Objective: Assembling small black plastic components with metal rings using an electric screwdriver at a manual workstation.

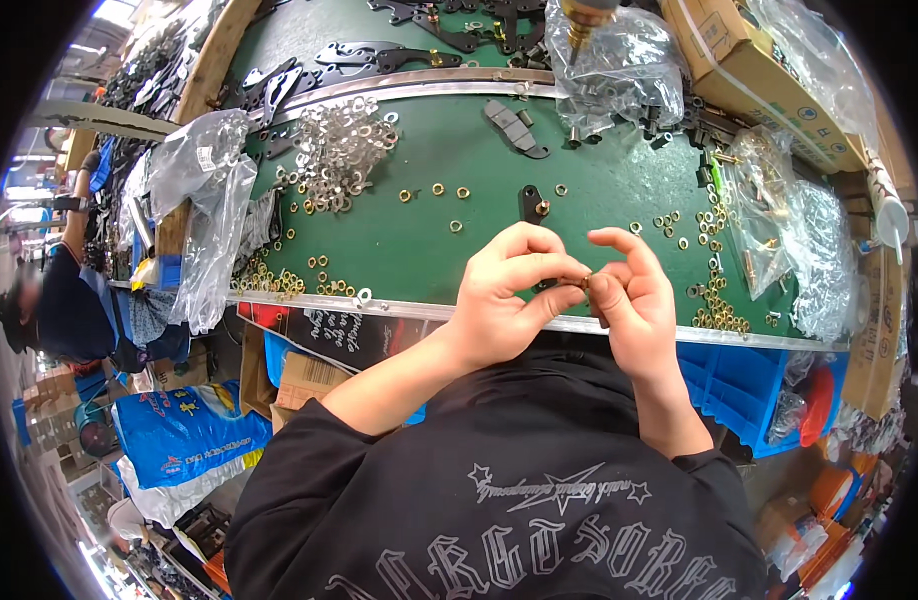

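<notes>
Just above the near metal edge of the bench, my left hand [514, 285] and my right hand [634, 300] meet fingertip to fingertip. Thumbs and forefingers pinch a small brass-coloured metal part [585, 283]; fingers cover most of it, so its exact kind is hidden. A black metal bracket [531, 203] with a brass-coloured bolt or pin lies just beyond my left hand, its near end hidden behind the fingers. Loose brass-coloured nuts [463, 193] are scattered on the green bench top [409, 255]. Farther off rests a dark brake pad [516, 130].
A pile of silver clips [344, 155] and a clear plastic bag [204, 190] lie left. More nuts [717, 315] and bagged parts [764, 215] are right. A power driver [587, 14] hangs over the far side, near a cardboard box [769, 90]. Another person [74, 310] is at far left.
</notes>
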### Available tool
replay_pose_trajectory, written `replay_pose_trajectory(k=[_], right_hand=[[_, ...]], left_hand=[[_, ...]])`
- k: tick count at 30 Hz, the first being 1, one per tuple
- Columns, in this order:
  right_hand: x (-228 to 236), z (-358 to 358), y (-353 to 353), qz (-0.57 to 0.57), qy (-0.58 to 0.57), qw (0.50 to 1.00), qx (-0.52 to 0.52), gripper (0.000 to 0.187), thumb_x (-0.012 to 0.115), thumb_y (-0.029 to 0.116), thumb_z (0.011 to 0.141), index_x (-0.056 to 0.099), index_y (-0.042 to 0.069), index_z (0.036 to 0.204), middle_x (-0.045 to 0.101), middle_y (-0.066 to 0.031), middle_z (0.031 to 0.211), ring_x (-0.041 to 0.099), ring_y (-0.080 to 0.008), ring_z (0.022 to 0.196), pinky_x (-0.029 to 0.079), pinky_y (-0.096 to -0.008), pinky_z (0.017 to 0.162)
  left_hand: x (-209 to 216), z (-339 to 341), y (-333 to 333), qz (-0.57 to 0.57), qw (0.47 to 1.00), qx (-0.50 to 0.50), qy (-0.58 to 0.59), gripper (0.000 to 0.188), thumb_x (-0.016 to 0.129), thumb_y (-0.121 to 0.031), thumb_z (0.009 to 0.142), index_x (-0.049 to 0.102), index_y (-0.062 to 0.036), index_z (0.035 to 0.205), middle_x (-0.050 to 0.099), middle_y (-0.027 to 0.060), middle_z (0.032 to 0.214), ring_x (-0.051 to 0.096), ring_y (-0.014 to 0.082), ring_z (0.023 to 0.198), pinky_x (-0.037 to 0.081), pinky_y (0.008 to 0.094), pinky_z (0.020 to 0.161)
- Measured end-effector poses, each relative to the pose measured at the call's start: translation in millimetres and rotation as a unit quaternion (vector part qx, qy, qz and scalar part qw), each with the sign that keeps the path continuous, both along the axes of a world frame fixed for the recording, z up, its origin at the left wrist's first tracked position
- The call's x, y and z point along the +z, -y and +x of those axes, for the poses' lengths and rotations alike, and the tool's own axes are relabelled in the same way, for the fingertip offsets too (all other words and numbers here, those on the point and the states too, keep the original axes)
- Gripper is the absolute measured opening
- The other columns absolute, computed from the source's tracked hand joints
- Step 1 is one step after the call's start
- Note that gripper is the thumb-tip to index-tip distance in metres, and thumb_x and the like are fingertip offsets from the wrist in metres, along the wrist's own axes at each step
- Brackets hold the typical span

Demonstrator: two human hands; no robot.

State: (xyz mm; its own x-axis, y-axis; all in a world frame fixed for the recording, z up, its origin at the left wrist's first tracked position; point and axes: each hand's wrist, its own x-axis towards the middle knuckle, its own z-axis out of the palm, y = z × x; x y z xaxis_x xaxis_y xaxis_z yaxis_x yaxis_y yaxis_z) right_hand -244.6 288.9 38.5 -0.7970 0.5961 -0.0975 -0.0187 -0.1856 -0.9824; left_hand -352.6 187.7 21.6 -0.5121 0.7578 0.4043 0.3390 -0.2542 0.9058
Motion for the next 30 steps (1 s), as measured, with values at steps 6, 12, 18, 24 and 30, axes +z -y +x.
replay_pose_trajectory(k=[6, 12, 18, 24, 30], right_hand=[[-23.0, 10.0, -17.8, -0.112, 0.021, 0.988, 0.103, 0.02, 0.058, 0.012, 0.081, 0.056, -0.003, 0.094, 0.047, 0.0006, 0.059, 0.037, -0.0048, 0.047, 0.028, -0.0192, 0.041], [-53.1, 21.0, -41.8, -0.27, -0.073, 0.957, 0.078, 0.021, 0.056, 0.012, 0.082, 0.056, -0.003, 0.095, 0.051, -0.0015, 0.061, 0.039, -0.0063, 0.047, 0.03, -0.0193, 0.042], [-61.8, 22.3, -45.6, -0.216, -0.037, 0.974, 0.052, 0.021, 0.055, 0.013, 0.083, 0.056, -0.003, 0.095, 0.05, -0.0017, 0.061, 0.039, -0.0065, 0.047, 0.03, -0.0192, 0.044], [-72.8, 20.6, -48.2, -0.125, -0.015, 0.992, -0.029, 0.021, 0.055, 0.014, 0.083, 0.056, -0.003, 0.096, 0.052, -0.0007, 0.068, 0.041, -0.0059, 0.053, 0.031, -0.0189, 0.047], [-39.1, 18.6, -36.3, -0.128, -0.127, 0.984, 0.007, 0.023, 0.055, 0.015, 0.083, 0.055, -0.002, 0.099, 0.054, -0.0001, 0.072, 0.042, -0.0051, 0.055, 0.031, -0.0185, 0.048]], left_hand=[[-8.9, -8.2, 4.7, -0.079, 0.992, -0.034, -0.097, 0.028, 0.071, -0.011, 0.064, 0.062, -0.0057, 0.09, 0.053, 0.0083, 0.093, 0.054, 0.0168, 0.077, 0.044, 0.0271, 0.067], [-15.7, -52.2, -11.2, -0.123, 0.893, -0.112, -0.418, 0.04, 0.068, -0.022, 0.066, 0.057, -0.0108, 0.102, 0.053, 0.0069, 0.089, 0.053, 0.0208, 0.082, 0.04, 0.0337, 0.08], [-43.8, -70.5, -32.2, -0.105, 0.812, -0.231, -0.526, 0.026, 0.061, -0.03, 0.072, 0.054, -0.0095, 0.087, 0.055, 0.0048, 0.08, 0.054, 0.0214, 0.08, 0.039, 0.0359, 0.077], [-26.1, -56.1, -59.9, -0.254, 0.832, -0.05, -0.491, 0.027, 0.06, -0.032, 0.075, 0.051, -0.0062, 0.071, 0.056, 0.0055, 0.066, 0.055, 0.023, 0.06, 0.042, 0.0326, 0.055], [5.1, -27.3, -42.6, -0.191, 0.974, -0.12, 0.039, 0.029, 0.058, -0.028, 0.08, 0.051, -0.0026, 0.067, 0.05, 0.0054, 0.056, 0.047, 0.0111, 0.048, 0.037, 0.0257, 0.044]])
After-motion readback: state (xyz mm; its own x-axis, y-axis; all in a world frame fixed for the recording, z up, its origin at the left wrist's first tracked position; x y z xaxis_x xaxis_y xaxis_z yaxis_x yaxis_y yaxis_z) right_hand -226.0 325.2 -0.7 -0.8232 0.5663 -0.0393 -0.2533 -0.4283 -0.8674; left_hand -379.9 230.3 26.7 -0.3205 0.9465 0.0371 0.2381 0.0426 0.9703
